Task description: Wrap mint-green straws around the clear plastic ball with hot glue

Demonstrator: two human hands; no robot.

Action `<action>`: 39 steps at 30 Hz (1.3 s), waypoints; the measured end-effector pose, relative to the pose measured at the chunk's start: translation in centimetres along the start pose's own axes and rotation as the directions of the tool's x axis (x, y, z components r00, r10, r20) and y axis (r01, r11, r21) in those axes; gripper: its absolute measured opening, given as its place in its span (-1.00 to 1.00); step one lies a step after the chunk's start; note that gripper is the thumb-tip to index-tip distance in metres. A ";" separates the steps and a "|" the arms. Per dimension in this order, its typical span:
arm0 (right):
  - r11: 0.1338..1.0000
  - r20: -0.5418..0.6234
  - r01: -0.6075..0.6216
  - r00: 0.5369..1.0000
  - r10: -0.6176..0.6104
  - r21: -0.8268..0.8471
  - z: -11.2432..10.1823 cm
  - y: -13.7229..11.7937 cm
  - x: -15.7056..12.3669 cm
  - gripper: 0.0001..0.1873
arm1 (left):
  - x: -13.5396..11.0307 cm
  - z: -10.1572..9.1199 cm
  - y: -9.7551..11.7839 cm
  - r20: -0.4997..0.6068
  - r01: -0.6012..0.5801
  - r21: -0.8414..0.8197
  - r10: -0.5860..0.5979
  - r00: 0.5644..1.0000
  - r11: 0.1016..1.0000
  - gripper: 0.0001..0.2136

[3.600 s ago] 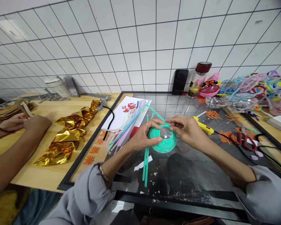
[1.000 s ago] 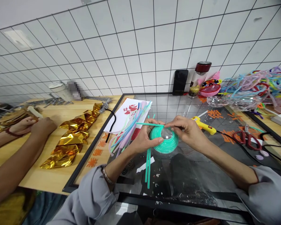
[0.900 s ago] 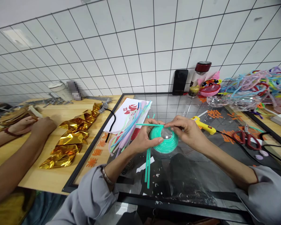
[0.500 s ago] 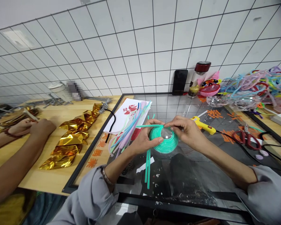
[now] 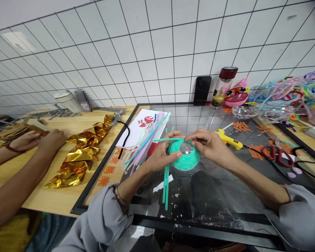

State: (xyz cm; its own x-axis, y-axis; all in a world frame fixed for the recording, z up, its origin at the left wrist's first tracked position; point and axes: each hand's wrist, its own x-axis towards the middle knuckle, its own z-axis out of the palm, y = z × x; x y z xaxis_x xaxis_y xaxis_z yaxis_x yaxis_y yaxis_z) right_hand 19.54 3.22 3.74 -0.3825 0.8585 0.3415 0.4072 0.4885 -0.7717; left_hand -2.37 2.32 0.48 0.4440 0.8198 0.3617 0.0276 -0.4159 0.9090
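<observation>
A clear plastic dome [image 5: 186,148] is wrapped in rings of green pipe cleaner [image 5: 185,164], with its top still see-through. My left hand [image 5: 165,154] grips the dome from its left side, thumb on the front and fingers behind. Between the fingertips of my right hand [image 5: 206,142], the green strand is pinched against the dome's upper right edge. The strand's free end [image 5: 159,140] runs out leftward past my left hand. Under the left hand, loose green pipe cleaners [image 5: 166,190] lie on the dark glass top.
Pastel pipe cleaners [image 5: 144,148] lie on white paper [image 5: 125,134]. Right of my hands are a yellow glue gun [image 5: 232,141] and red-handled scissors [image 5: 279,155]. A phone [image 5: 201,91] and bottle [image 5: 221,89] stand at the wall. At left, another person's hands [image 5: 50,141] work beside gold foil [image 5: 78,157].
My hands stay at the dome, with the right fingers shifted slightly along its edge. At left, the other person's hands have moved a little, with a pale piece raised.
</observation>
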 end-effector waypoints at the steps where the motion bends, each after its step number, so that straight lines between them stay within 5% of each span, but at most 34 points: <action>1: 1.000 -0.001 0.003 1.000 -0.003 -0.005 0.0 -0.1 0.0 -0.73 | 0.0 0.0 0.1 0.000 0.008 -0.025 -0.008 1.000 1.000 -0.58; 15: 0.985 -0.032 0.165 0.986 -0.166 -0.043 -0.1 -0.1 -0.4 -0.61 | 0.0 0.3 0.4 0.071 0.098 -0.267 -0.082 0.994 0.959 -0.39; 33: 0.944 0.039 0.260 0.965 -0.258 -0.204 0.0 -0.5 -0.6 -0.55 | 0.5 0.7 -0.7 -0.045 -0.020 -0.291 0.007 0.999 0.956 -0.51; 39: 0.933 0.039 0.280 0.959 -0.279 -0.227 0.1 -0.5 -0.6 -0.53 | 0.6 0.4 -0.8 -0.021 -0.060 -0.147 0.057 0.998 0.987 -0.63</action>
State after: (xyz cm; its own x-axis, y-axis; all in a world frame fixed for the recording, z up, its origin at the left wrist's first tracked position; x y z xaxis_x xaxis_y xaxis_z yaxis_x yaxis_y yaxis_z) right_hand 19.52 2.42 3.86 -0.5129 0.6813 0.5223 0.4609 0.7318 -0.5020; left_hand -1.77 2.92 -0.09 0.4258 0.8029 0.4172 -0.1308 -0.4017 0.9064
